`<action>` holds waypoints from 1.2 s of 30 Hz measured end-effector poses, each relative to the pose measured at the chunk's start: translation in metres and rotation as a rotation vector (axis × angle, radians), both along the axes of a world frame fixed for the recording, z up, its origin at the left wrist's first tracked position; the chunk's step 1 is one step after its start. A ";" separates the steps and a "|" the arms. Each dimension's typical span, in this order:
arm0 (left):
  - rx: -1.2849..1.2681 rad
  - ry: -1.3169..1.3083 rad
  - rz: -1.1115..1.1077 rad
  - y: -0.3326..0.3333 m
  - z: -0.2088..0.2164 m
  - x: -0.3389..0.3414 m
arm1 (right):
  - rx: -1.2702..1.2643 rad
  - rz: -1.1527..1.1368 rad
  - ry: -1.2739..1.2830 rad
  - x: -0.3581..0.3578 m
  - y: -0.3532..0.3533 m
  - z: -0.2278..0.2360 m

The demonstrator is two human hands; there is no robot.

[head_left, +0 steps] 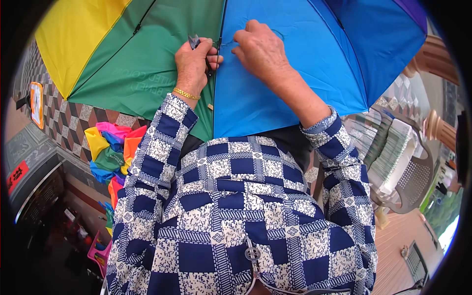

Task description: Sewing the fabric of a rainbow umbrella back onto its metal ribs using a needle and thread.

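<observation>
A multicoloured umbrella [265,93] lies open across my lap, inner side up, with yellow, green and blue panels and dark ribs. My left hand [194,66] is closed around small snips [194,42], their grey pointed jaws sticking up past the thumb. Its thumb and fingertips also meet at a dark rib [219,46] along the green and blue seam. Just right of that rib, my right hand [263,51] is raised over the light blue panel, fingers curled together. Thin greenish thread shows near it; what its fingertips pinch is hidden.
Bright folded cloth [110,152] in several colours is heaped on the left, above a pink basket [101,255]. A grey-brown plastic chair [413,182] with a pale striped cloth [388,152] stands at right. Patterned tiles [64,123] cover the floor beyond.
</observation>
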State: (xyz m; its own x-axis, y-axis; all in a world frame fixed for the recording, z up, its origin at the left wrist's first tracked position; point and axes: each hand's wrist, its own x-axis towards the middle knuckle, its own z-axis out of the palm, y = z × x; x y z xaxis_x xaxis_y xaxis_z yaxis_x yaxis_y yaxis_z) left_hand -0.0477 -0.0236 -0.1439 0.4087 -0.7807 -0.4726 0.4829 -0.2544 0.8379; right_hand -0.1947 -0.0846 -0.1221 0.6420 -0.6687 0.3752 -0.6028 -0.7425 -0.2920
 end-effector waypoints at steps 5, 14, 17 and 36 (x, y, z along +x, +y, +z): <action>-0.026 0.016 0.036 0.000 -0.002 -0.005 | 0.053 -0.092 -0.049 0.019 0.004 -0.026; -0.056 0.005 0.110 0.005 -0.006 -0.007 | 0.199 -0.094 0.017 0.012 0.001 -0.031; -0.074 0.011 0.124 0.006 -0.004 -0.009 | 0.259 -0.027 0.049 0.005 0.000 -0.028; -0.097 0.134 0.258 0.006 -0.004 -0.013 | 0.686 0.051 -0.032 0.007 -0.004 -0.022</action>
